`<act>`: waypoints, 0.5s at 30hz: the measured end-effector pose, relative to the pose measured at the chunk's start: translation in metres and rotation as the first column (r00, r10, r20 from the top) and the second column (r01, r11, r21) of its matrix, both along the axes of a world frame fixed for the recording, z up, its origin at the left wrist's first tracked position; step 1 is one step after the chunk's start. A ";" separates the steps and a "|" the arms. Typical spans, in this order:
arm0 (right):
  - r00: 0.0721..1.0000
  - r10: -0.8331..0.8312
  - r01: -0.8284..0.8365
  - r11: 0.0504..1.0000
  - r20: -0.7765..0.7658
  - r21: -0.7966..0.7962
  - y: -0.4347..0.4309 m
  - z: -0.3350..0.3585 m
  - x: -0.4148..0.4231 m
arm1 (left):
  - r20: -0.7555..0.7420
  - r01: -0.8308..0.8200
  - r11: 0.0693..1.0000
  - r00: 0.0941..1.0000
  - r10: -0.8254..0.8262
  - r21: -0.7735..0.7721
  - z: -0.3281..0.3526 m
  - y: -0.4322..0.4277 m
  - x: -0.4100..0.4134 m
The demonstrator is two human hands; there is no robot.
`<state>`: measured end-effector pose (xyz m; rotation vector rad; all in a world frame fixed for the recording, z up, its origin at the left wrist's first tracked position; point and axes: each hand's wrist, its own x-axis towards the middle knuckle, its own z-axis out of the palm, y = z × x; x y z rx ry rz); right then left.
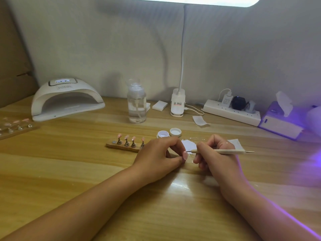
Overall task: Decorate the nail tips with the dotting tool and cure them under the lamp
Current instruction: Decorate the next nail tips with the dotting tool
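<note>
Left hand (156,155) pinches a pink oval nail tip (185,155); right hand (213,157) grips the slim cream dotting tool (220,151), point at it. Decoration appears under way (curing under the white domed lamp (67,100) remains).

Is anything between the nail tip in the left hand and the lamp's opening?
The wooden stand with mounted tips lies just left of the left hand, roughly on the way from the nail tip to the lamp.
</note>
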<state>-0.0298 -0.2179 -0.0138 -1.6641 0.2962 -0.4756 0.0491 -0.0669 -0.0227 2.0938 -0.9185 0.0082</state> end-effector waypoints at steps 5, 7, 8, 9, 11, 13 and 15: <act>0.996 -0.019 0.014 0.998 0.086 0.061 0.001 0.005 -0.002 | -0.009 -0.004 1.000 1.000 0.004 -0.001 0.000 0.000 0.000; 0.990 -0.029 0.018 0.997 0.135 0.081 0.001 0.007 -0.002 | -0.016 0.000 1.000 1.000 0.000 -0.001 0.000 0.001 0.000; 0.987 -0.032 0.018 0.996 0.157 0.091 0.000 0.007 -0.003 | -0.021 0.001 1.000 1.000 -0.001 -0.002 0.000 0.001 0.000; 0.984 -0.034 0.017 0.995 0.175 0.096 0.000 0.006 -0.003 | -0.024 0.000 1.000 1.000 0.000 -0.003 0.000 0.001 0.000; 0.979 -0.035 0.015 0.995 0.200 0.100 0.000 0.008 -0.004 | -0.024 -0.003 1.000 1.000 0.003 -0.004 0.000 0.001 0.000; 0.972 -0.063 0.037 0.992 0.226 0.120 -0.002 0.011 -0.004 | -0.024 -0.001 1.000 1.000 0.001 -0.005 0.000 0.000 0.000; 0.962 -0.105 0.070 0.987 0.252 0.146 -0.005 0.014 -0.003 | -0.025 0.001 1.000 1.000 -0.001 -0.005 0.000 0.000 0.001</act>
